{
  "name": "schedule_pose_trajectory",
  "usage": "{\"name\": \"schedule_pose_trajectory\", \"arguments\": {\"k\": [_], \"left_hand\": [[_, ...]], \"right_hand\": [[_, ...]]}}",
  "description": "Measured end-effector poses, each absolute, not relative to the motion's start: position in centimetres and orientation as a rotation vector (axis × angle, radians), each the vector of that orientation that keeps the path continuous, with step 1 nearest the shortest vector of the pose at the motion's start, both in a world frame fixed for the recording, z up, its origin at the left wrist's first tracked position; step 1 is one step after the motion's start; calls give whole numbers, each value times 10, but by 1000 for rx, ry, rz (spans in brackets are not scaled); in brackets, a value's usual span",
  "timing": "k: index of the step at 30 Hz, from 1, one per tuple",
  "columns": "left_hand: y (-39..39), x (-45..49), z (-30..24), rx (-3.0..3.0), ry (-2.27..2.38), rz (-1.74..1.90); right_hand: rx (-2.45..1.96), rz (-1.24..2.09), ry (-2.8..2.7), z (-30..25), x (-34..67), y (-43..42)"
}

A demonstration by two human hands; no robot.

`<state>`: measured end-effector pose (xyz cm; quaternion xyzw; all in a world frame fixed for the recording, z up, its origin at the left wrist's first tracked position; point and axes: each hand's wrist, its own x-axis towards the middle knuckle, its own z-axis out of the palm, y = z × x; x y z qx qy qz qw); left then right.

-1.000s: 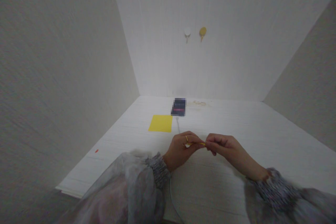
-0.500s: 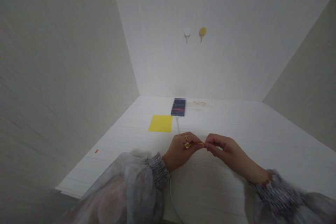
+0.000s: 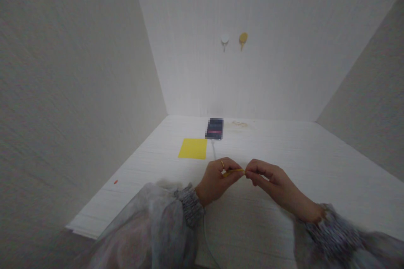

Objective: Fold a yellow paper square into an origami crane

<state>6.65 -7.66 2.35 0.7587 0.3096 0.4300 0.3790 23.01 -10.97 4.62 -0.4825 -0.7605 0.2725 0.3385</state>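
Note:
My left hand [image 3: 219, 178], with a ring on one finger, is closed in a pinch on a thin piece of folded yellow paper [image 3: 232, 170]. Most of that paper is hidden behind the fingers. My right hand [image 3: 268, 178] pinches the paper's right end between thumb and fingertips, so the two hands nearly meet just above the table. Beyond the left hand, a flat square yellow sheet of paper [image 3: 192, 148] lies on the table. A phone [image 3: 215, 129] with a blurred-out screen rests behind it, close to the back wall.
A pale cable [image 3: 206, 235] runs from the phone under my left wrist to the front edge of the white table [image 3: 315, 168]. A small orange scrap [image 3: 115, 182] lies at left. One white hook [image 3: 224, 39] and one yellow hook [image 3: 243, 38] are on the back wall.
Both hands stay almost in place, still pinching. The left fingers have shifted slightly, and a little more of the yellow paper's edge shows between them.

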Motion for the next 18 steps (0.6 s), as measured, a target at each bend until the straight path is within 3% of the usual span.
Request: {"name": "schedule_pose_trajectory", "arguments": {"k": [18], "left_hand": [[-77, 66, 23, 1931, 660, 1124]], "right_hand": [[-1228, 773, -1943, 47, 233, -110]]}}
